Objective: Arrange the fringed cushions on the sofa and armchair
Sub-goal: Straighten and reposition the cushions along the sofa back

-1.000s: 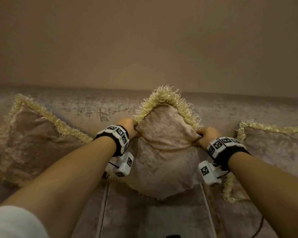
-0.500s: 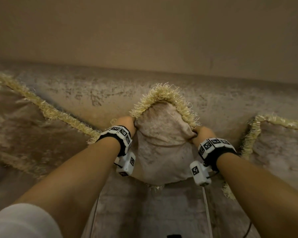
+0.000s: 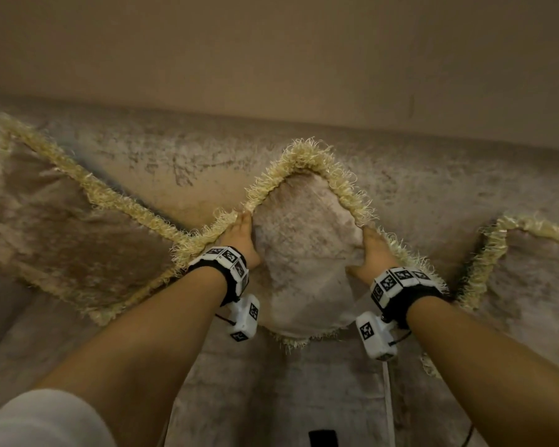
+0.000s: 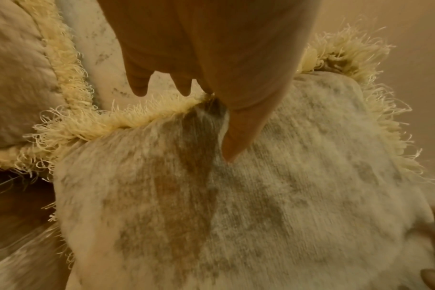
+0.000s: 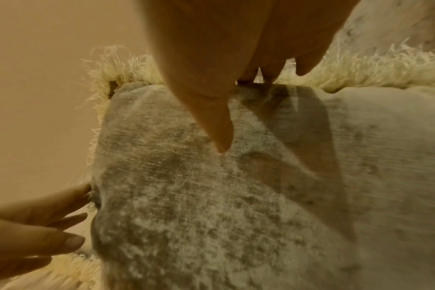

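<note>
A beige velvet cushion (image 3: 304, 253) with a cream fringe stands on one corner on the sofa seat and leans on the sofa back (image 3: 175, 156). My left hand (image 3: 239, 233) lies along its upper left edge, fingers straight by the fringe, thumb on the front face (image 4: 261, 196). On the upper right edge my right hand (image 3: 373, 250) rests the same way, thumb on the velvet (image 5: 211, 196). Neither hand grips the cushion. A second fringed cushion (image 3: 62, 227) leans at the left, its corner touching the middle one. A third (image 3: 530, 269) stands at the right.
A plain tan wall (image 3: 271, 43) rises behind the sofa back. The seat (image 3: 271, 398) stretches toward me below the cushions. A thin white cable (image 3: 388, 398) hangs from my right wrist camera. A small black object (image 3: 322, 438) shows at the bottom edge.
Both hands gripped the middle cushion's upper edges with curled fingers; now the fingers are straight and lie along the edges. The cushion stands a little wider and more upright.
</note>
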Tool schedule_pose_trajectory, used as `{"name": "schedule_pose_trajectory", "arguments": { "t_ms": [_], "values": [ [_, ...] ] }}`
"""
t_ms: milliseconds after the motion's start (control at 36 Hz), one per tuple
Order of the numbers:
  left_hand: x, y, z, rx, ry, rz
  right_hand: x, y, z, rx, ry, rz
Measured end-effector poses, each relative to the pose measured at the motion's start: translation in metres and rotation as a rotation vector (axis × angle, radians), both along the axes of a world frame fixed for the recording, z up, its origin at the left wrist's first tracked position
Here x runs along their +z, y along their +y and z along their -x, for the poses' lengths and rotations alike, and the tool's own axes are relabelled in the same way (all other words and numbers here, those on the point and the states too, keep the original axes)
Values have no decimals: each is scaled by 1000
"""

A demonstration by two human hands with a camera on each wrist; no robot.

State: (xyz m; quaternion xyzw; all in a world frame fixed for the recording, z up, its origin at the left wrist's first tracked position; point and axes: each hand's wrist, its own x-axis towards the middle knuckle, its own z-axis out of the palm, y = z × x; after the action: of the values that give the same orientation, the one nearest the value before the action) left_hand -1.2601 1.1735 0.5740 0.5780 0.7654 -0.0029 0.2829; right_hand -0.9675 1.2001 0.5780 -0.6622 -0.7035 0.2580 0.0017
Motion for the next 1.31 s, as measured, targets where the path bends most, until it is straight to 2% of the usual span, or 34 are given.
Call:
{"name": "schedule_pose_trajectory", "arguments": {
  "t_ms": [222,444,639,833,1000,1083,1306],
  "values": [
    [27,-23,-7,-9,14,-18,17,-26,0,37,-22,5],
    [59,-60,-21,-47,49,-89,45,-73,6,69,-43,152],
    [96,-113,-41,-123,-17,-121,78,-124,8,61,-65,109],
    [116,-174,-52,-203,-86,-74,107,-188,9,40,-71,40],
    [135,-227,-66,-267,-98,-68,129,-243,6,82,-99,8],
    [145,-249,-76,-311,-90,-120,141,-265,2,93,-126,-34],
    [167,-280,-110,-392,-39,-130,160,-298,-19,77,-112,-71]
  ]
}}
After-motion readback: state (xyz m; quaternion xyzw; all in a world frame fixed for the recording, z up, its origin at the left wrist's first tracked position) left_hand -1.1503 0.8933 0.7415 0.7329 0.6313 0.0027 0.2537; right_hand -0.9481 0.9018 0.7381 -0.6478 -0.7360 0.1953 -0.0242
